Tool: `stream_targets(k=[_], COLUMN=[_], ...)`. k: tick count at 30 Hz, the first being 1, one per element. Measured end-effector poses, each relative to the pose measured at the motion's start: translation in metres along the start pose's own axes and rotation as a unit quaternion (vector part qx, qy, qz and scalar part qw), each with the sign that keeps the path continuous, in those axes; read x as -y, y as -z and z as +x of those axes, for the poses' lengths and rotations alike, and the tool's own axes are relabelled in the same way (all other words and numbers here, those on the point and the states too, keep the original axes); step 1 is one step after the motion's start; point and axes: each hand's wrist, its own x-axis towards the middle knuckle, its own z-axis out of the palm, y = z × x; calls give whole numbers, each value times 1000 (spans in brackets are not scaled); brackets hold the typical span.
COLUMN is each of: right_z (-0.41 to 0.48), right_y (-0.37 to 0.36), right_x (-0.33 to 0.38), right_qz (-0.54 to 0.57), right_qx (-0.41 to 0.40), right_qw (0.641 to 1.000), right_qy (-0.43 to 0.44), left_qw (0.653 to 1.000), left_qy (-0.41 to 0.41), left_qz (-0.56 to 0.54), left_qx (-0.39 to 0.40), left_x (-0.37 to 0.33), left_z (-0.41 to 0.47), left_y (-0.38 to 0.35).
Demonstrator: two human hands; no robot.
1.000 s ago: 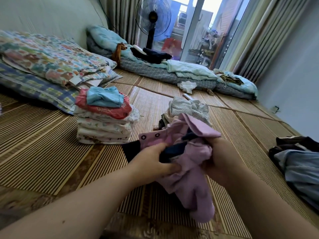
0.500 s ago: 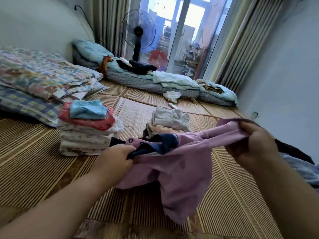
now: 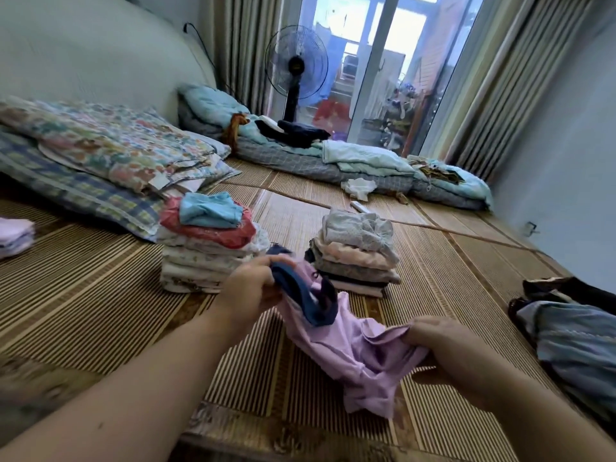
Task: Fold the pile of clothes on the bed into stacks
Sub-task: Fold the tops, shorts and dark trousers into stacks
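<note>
At centre frame, the left hand [image 3: 248, 288] grips the navy collar and the right hand [image 3: 446, 341] pinches the hem of a lilac shirt [image 3: 353, 348], two folded stacks [image 3: 356, 255] behind.

Daylight floods through the glass door [image 3: 376, 71] behind the fan [image 3: 296, 66], slightly overexposed. The room stays soft and dim; wide-angle bending warps the edges, and the wall [image 3: 83, 58] looks perhaps motion-blurred.

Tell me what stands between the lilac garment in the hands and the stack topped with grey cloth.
Nothing visible. The left hand and right hand grip the lilac garment; only bare woven mat lies between it and the grey-topped stack.
</note>
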Motion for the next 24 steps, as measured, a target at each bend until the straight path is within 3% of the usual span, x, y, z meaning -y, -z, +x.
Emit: stream_targets(k=[2, 5, 9, 13, 16, 18, 20, 22, 24], right_z=[4, 10, 15, 16, 16, 17, 18, 13, 5], right_y=[-7, -13, -6, 8, 19, 32, 50, 73, 92], right_x=[-2, 1, 22, 74, 114, 132, 146, 158, 169], right_qz=[-26, -71, -115, -103, -126, -178, -222, -228, -268], right_qx=[0, 11, -26, -111, -69, -115, -200, -262, -301], right_qw=[1000, 997, 992, 969, 942, 928, 904, 888, 864], right_qy=[-7, -3, 39, 196, 303, 306, 305, 301, 301], left_qw=[994, 998, 968, 914, 873, 818, 705, 609, 577], left_qy=[-4, -30, -39, -30, -54, -137, -246, -264, -241], left_qz=[-109, 35, 200, 279, 347, 461, 626, 736, 777], left_qx=[20, 51, 150, 293, 338, 316, 225, 137, 70], left_x=[-10, -23, -57, -106, -141, -163, -184, -199, -207], left_z=[-2, 4, 18, 23, 21, 21, 25, 30, 36], left_y=[-11, -20, -39, -83, -117, -132, -133, -125, -114])
